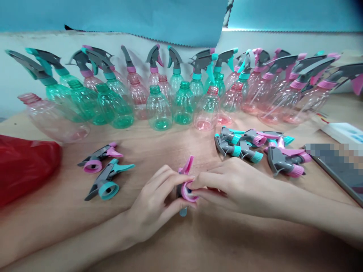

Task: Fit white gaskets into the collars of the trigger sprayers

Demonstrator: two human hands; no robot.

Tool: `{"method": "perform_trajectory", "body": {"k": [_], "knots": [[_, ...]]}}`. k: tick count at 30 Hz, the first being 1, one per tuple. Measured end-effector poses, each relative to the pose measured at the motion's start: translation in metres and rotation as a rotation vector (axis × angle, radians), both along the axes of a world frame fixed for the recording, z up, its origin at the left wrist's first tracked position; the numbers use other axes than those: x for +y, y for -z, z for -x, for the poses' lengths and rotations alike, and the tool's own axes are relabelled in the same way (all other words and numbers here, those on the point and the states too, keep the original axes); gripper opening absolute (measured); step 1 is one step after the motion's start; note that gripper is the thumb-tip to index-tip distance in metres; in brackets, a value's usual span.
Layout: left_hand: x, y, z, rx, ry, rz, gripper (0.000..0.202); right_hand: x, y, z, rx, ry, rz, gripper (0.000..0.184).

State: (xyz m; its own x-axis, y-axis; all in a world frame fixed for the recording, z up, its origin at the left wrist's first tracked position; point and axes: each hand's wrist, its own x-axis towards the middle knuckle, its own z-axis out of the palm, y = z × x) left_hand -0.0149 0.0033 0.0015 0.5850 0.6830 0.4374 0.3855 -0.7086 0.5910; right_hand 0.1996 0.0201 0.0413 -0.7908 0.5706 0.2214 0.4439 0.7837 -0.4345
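In the lower middle, the left hand (151,202) and right hand (238,181) pinch one pink-and-gray spray top (184,192) with their fingers (207,180). Two more tops (106,175) lie left, near one red bag (28,166).

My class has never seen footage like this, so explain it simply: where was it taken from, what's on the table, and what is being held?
There is no machine here, just a person working bare-handed. The single picture comes from a camera worn on that person's head, looking forward and down. The left hand holds a pink-collared spray head, while the right hand touches its open end. Loose spray heads lie on the wooden table. Behind them are clear green and pink bottles, some topped with sprayers, some open.
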Motion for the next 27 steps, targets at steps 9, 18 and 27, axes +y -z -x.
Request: {"method": "perform_trajectory", "body": {"k": [9,18,27], "knots": [[0.000,0.001,-0.001,0.006,0.071,-0.022,0.028,0.002,-0.011,-0.006,-0.057,-0.047,0.263,0.013],[0.000,-0.001,-0.001,-0.009,-0.052,0.034,0.028,-0.004,0.005,0.001,0.075,0.006,0.175,0.016],[0.002,-0.001,0.000,-0.038,-0.057,0.128,0.031,-0.001,0.007,0.000,0.077,0.015,-0.066,0.018]]}}
